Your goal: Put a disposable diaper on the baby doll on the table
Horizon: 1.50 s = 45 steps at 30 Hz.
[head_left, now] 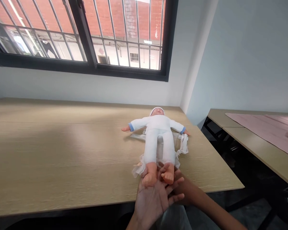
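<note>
A baby doll (159,124) in a white outfit with blue cuffs lies on its back, arms spread, its feet toward me. Thin white crumpled material (183,145) is spread beneath its legs and sides. My left hand (153,195) is palm up under the doll's feet, fingers apart, with one foot resting by its wrist side and fingertips. My right hand (176,179) is behind the left one, beside the doll's other foot and lower leg; its fingers are partly hidden, so its grip is unclear.
The doll lies near the right end of a wooden table (62,153). Behind it are a wall and a barred window (127,38). Across a gap on the right stands another table (254,143) with a pink cloth (266,127).
</note>
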### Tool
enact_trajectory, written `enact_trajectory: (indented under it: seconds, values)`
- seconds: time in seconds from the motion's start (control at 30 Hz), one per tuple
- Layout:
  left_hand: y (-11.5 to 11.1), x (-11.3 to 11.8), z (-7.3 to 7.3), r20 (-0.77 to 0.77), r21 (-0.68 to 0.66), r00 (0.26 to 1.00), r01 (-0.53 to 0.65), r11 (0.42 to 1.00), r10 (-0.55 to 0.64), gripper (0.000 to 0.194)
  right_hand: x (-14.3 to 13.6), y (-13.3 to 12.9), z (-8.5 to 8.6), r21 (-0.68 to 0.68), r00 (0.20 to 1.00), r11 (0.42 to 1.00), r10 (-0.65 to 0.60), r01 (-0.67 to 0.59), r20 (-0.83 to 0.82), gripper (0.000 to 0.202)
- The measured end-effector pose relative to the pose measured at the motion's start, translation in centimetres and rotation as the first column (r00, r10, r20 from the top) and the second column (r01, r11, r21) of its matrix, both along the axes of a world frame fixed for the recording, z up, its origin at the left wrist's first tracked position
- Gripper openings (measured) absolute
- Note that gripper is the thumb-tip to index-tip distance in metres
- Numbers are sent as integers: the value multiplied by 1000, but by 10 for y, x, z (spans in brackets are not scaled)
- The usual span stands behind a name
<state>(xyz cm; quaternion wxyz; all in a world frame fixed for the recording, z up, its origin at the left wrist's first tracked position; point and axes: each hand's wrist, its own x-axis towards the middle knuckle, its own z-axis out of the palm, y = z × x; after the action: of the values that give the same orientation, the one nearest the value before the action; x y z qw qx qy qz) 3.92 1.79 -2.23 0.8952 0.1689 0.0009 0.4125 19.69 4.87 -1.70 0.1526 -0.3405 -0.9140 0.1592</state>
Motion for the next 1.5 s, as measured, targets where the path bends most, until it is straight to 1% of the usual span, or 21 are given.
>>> enact_trajectory:
  seconds: [0.07,0.13,0.2,0.3,0.37,0.43,0.5,0.53,0.6,0.67,0.7,0.73,0.77,0.9,1.0,1.1,1.17,1.2,1.27,1.37,1.5]
  values:
    - [-9,-5,-2,-20,-25,1000,-8,1000,7,62,16,-4,4,5,999,999,50,-50,-19,51]
    - [-17,-13,-5,-49,-36,999,5,999,-7,65,36,-3,4,50,997,998,27,-24,-69,45]
    - [-25,-23,-10,-90,-26,994,63,998,-65,67,56,1,2,97,983,990,-84,101,-166,39]
    - [-38,-38,-12,-195,23,969,156,987,-149,68,75,8,3,54,925,966,-226,254,-306,34]
    - [-49,-46,-7,-320,88,940,158,984,-122,66,78,11,8,49,889,951,-266,306,-372,31]
    - [-57,-52,6,-490,192,872,96,977,11,57,74,14,14,76,858,935,-282,346,-429,27]
    - [-60,-55,22,-640,331,726,-34,943,251,41,67,15,18,89,839,928,-283,362,-464,23]
    - [-59,-56,30,-685,406,619,-116,907,385,32,63,15,19,86,833,927,-283,364,-476,22]
    - [-49,-56,41,-705,552,360,-263,791,611,16,55,13,16,52,819,926,-302,373,-489,19]
    - [-32,-55,42,-655,682,109,-340,647,748,13,49,9,11,-13,804,922,-344,386,-485,17]
    - [-22,-53,38,-620,734,10,-346,585,784,17,47,7,8,-51,800,920,-363,388,-478,17]
    - [-13,-52,32,-589,773,-63,-336,539,806,21,45,4,5,-86,798,919,-378,384,-469,18]
    - [-5,-51,24,-570,797,-111,-315,515,814,25,44,1,3,-118,800,919,-387,377,-459,20]
    - [13,-49,-11,-552,830,-172,-211,517,816,41,40,-8,-4,-209,799,913,-408,351,-442,34]
    - [13,-46,-24,-487,873,-224,-94,478,844,60,38,-10,-8,-217,805,914,-406,344,-433,43]
    - [10,-43,-23,-347,920,-298,78,384,889,70,35,-11,-11,-174,813,916,-401,362,-422,39]
    - [9,-42,-19,-266,927,-331,170,334,905,68,33,-11,-11,-153,814,916,-401,372,-421,34]
    - [9,-43,-17,-247,924,-339,198,326,908,65,33,-11,-11,-148,815,915,-401,375,-419,32]
    - [8,-43,-15,-248,918,-349,213,334,904,62,32,-12,-10,-136,821,912,-407,386,-401,29]
    - [8,-46,-16,-266,921,-367,177,348,891,60,34,-12,-11,-109,827,900,-431,421,-362,25]
    - [9,-49,-20,-263,932,-372,140,333,890,58,42,-13,-15,-84,822,888,-452,453,-345,29]
